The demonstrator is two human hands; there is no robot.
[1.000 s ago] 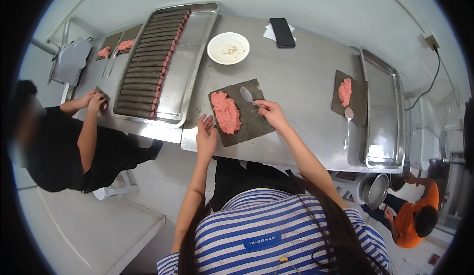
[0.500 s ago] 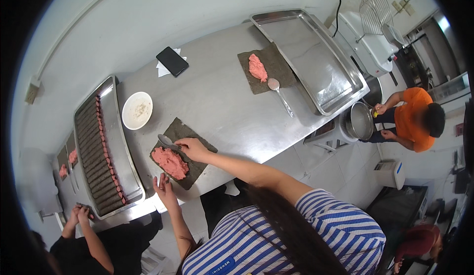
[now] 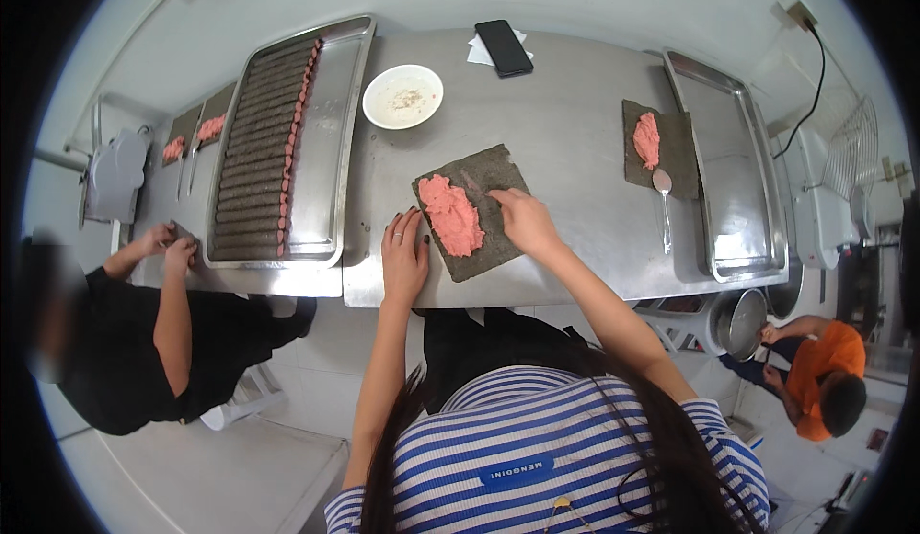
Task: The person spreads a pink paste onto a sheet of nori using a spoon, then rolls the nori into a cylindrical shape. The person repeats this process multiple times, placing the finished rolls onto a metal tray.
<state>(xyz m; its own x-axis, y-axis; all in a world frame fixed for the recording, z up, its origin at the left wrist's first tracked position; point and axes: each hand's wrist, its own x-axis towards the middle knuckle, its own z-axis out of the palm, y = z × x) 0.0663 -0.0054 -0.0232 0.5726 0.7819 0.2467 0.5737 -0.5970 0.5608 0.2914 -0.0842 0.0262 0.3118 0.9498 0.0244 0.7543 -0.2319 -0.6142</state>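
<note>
A dark green seaweed sheet (image 3: 491, 239) lies on the steel table in front of me. Pink minced paste (image 3: 450, 214) is spread in a thick band over its left half. My right hand (image 3: 529, 225) pinches the handle of a spoon (image 3: 473, 183), whose bowl is over the sheet just right of the paste and hard to make out against it. Beside the sheet's left edge rests my left hand (image 3: 405, 258), fingers stretched out and holding nothing. A white bowl (image 3: 388, 113) with a little pale residue stands beyond it.
To the left, a metal tray (image 3: 331, 180) holds several rolled seaweed sticks; a co-worker's hands (image 3: 171, 247) work beside it. On the right are another seaweed sheet (image 3: 676, 151), a spoon (image 3: 665, 210) and a second tray (image 3: 743, 170). A phone (image 3: 503, 48) lies at the back.
The view has turned, shifting the whole scene. My left hand has come down from the air to the sheet's left edge. The spoon has lowered toward the sheet in my right hand.
</note>
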